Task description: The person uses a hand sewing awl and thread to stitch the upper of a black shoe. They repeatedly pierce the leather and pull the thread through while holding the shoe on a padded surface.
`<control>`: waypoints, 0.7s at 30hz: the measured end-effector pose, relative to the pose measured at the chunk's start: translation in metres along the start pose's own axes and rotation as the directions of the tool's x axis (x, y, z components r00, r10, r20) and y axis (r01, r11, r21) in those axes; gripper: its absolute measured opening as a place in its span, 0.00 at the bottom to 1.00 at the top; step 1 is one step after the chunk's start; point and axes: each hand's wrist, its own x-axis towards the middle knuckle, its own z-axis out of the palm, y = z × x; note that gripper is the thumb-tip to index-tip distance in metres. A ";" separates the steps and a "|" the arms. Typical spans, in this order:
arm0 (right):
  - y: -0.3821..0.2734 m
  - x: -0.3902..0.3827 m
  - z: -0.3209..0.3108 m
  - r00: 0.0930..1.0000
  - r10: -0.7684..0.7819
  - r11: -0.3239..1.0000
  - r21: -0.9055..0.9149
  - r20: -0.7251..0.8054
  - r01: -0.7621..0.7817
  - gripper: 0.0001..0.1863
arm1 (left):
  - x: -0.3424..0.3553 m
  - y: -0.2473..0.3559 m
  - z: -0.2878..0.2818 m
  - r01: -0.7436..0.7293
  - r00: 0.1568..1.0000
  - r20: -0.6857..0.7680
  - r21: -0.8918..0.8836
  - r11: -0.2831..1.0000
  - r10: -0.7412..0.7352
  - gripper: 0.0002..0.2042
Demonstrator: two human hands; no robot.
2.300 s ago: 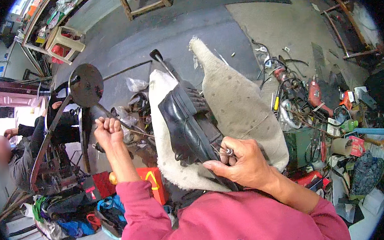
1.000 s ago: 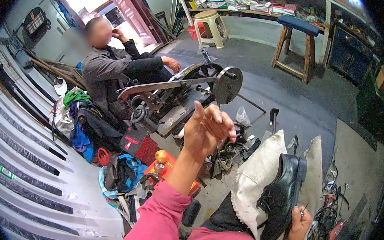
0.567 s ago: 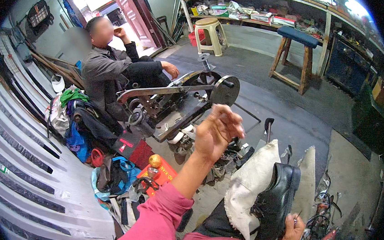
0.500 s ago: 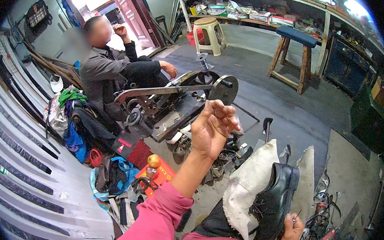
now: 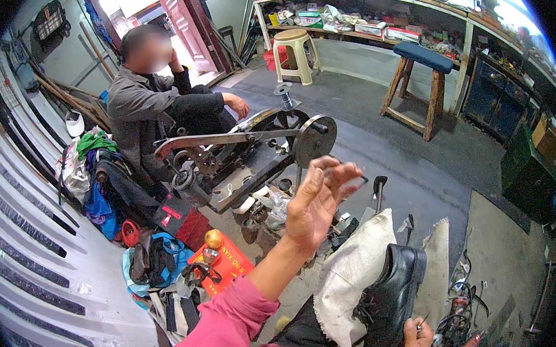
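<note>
One black shoe (image 5: 404, 288) lies tilted against a pale cloth (image 5: 352, 263), heel up, laces toward the left, toe down near the lower edge of the view. The right hand (image 5: 413, 341) is just beside the shoe's sole, its fingers closed round a thin tool (image 5: 423, 323) whose dark tip points up; the rest of it is hidden in the grip. The left hand (image 5: 320, 199) is raised well apart from the shoe, palm showing, fingers apart and half bent. Beyond it stands a machine (image 5: 256, 149) with a round wheel (image 5: 314, 137) and a spool (image 5: 283, 97) on top. Another person (image 5: 144, 112) sits behind the machine. Near the pink left sleeve (image 5: 237, 309) is a red box (image 5: 236, 266) with a golden ball (image 5: 213, 238) on it. Cables (image 5: 459, 319) lie to the right of the shoe. Farther back are a cream stool (image 5: 294, 59), a blue-topped stool (image 5: 423, 57) and a bench (image 5: 359, 47) with a loaded shelf.
</note>
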 end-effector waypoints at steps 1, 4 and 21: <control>-0.001 0.000 0.000 1.000 0.000 1.000 -0.005 0.005 0.000 0.14 | 0.001 0.001 0.001 -0.037 0.999 0.013 0.044 0.998 0.037 0.18; -0.003 0.002 0.001 1.000 -0.025 0.999 -0.025 0.009 0.025 0.14 | 0.000 -0.005 0.001 -0.035 0.999 0.017 0.108 0.994 0.033 0.15; 0.015 -0.007 -0.014 1.000 0.021 1.000 -0.008 0.004 -0.021 0.10 | -0.042 -0.103 0.013 0.651 0.096 0.352 0.686 0.326 -0.931 0.19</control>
